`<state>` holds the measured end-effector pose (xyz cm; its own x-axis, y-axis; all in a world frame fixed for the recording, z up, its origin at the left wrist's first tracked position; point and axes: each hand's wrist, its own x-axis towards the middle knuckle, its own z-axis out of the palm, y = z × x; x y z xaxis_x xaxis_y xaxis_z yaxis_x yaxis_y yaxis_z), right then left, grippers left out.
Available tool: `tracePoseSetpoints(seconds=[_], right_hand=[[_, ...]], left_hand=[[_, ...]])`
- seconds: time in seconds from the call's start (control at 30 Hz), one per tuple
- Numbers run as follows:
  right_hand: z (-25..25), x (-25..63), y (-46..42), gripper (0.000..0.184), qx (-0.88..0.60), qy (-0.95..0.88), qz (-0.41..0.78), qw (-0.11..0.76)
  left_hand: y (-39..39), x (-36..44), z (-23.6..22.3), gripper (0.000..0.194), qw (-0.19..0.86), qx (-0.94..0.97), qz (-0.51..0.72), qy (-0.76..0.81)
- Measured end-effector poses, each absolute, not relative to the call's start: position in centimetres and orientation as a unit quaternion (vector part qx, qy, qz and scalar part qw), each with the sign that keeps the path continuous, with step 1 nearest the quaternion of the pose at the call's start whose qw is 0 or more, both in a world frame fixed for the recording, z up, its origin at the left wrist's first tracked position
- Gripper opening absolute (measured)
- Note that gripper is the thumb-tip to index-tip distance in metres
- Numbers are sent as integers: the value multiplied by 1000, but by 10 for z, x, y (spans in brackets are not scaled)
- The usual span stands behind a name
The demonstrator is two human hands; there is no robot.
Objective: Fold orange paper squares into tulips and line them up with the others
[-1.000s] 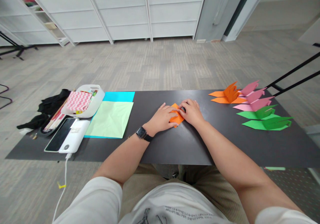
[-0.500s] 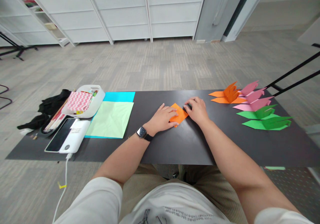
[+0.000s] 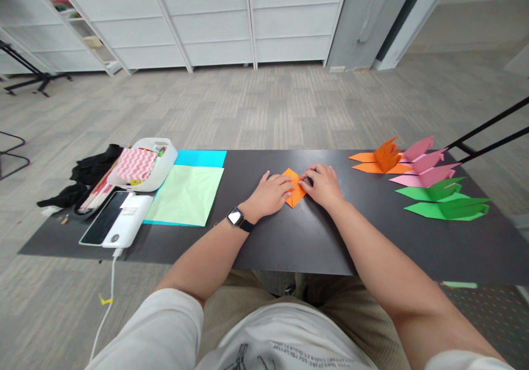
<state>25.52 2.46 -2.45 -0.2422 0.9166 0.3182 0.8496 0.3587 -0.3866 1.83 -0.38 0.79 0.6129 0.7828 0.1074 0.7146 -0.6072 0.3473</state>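
Observation:
A small folded orange paper [image 3: 295,192] lies on the black table [image 3: 314,237] between my hands. My left hand [image 3: 270,193], with a watch on the wrist, rests flat on the paper's left side, fingers stretched out. My right hand [image 3: 323,185] presses on the paper's right side with its fingers curled down onto the fold. Neither hand lifts the paper off the table.
Folded paper shapes stand at the right: orange [image 3: 382,157], pink [image 3: 425,163], green [image 3: 444,202]. Light green [image 3: 185,196] and blue sheets [image 3: 200,158] lie at the left, beside a white basket [image 3: 142,166], a phone on a white device [image 3: 118,225] and black cloth [image 3: 88,174].
My right hand moved out to the right off the orange paper, then came back onto its right side. The left hand stayed pressed on the paper. The view shifted slightly.

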Motion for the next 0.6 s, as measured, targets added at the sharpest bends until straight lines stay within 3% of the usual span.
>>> tracePoseSetpoints(seconds=[0.43,0.6], right_hand=[[-7,251,-2,54,-552,-818,62,150],[1,247,-8,62,-551,-823,69,118]], left_hand=[[0,14,5,35,154,885,123,422],[-1,13,4,32,158,884,130,421]])
